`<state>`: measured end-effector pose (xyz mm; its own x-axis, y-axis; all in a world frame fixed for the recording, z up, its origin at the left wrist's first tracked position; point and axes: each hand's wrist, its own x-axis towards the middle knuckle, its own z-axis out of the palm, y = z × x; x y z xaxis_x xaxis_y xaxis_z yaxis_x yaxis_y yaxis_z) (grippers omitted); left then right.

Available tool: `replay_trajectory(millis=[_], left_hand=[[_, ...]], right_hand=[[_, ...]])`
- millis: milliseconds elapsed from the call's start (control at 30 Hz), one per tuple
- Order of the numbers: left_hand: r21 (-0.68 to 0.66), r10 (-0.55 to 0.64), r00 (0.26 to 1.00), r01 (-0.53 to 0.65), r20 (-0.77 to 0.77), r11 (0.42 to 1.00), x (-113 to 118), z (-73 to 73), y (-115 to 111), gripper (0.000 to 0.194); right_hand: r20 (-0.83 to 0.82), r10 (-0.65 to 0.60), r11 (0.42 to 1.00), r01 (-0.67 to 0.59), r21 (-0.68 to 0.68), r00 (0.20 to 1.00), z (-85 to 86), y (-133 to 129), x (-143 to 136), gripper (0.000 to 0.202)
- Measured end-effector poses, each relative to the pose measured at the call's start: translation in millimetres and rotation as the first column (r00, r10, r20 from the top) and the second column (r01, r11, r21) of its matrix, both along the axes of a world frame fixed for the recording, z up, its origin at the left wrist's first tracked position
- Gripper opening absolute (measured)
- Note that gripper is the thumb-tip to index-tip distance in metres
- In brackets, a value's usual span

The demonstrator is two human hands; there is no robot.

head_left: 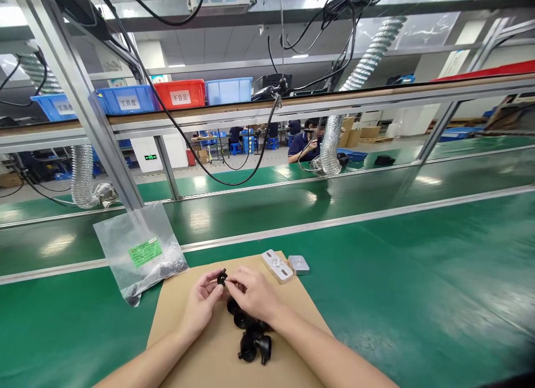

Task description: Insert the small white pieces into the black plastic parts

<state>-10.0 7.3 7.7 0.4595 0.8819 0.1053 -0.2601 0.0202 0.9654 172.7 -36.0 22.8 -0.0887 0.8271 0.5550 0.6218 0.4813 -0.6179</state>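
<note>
My left hand (205, 296) is closed on a small black plastic part (222, 277), held up above a sheet of cardboard (188, 354). The fingertips of my right hand (251, 290) are pinched together against the near side of that part; whether they hold a tiny piece of their own is too small to make out. Below my hands lies a loose pile of similar black plastic parts (248, 349), round and hollow with short stubs, partly hidden by my right hand. Beyond my right hand rest a silver metal block with slots (277, 266) and a smaller metal block (298, 264).
A clear plastic bag with a green label (145, 253) lies left of the cardboard, on the green table (418, 276). Behind runs a green conveyor (251, 201). Metal posts (79, 98), a hanging black cable (234, 183) and a shelf with blue and red bins (180, 93) stand ahead. A person (298, 145) sits opposite.
</note>
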Motion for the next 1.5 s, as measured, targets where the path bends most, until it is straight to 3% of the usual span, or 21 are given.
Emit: replay_trajectory(millis=[233,500,767,967,1133,1333,1500], left_hand=[[0.069,-0.003,0.999,0.006,-0.038,0.998,-1.8,-4.8,0.5,0.051],[0.114,0.036,0.994,-0.025,-0.103,0.993,-2.9,-5.2,1.0,0.051],[0.312,0.085,0.983,-0.031,-0.162,0.949,-5.9,-7.1,3.9,0.037],[0.297,0.035,0.989,0.009,-0.144,0.955,-7.9,-8.0,6.6,0.038],[0.317,0.147,0.977,-0.091,-0.157,0.944,-8.2,-10.7,7.9,0.036],[0.481,0.232,0.948,-0.103,-0.218,0.871,-10.0,-10.8,4.4,0.029],[0.531,0.263,0.935,-0.100,-0.240,0.841,-11.5,-7.8,2.2,0.026]], right_hand=[[0.271,-0.112,0.991,0.089,0.097,0.956,-1.5,-3.0,-4.6,0.018],[0.368,-0.108,0.989,0.061,0.136,0.923,0.2,-3.2,-2.6,0.020],[0.457,-0.142,0.984,0.074,0.162,0.878,2.9,-8.0,-5.2,0.015],[0.342,-0.130,0.985,0.083,0.150,0.930,2.8,-6.2,-4.3,0.018],[0.091,-0.136,0.991,0.136,0.010,0.986,8.0,-6.6,-1.9,0.011],[0.098,-0.110,0.991,0.117,-0.062,0.989,7.2,-7.7,-9.8,0.023],[0.082,-0.096,0.992,0.102,-0.074,0.992,4.4,-5.6,-11.8,0.022]])
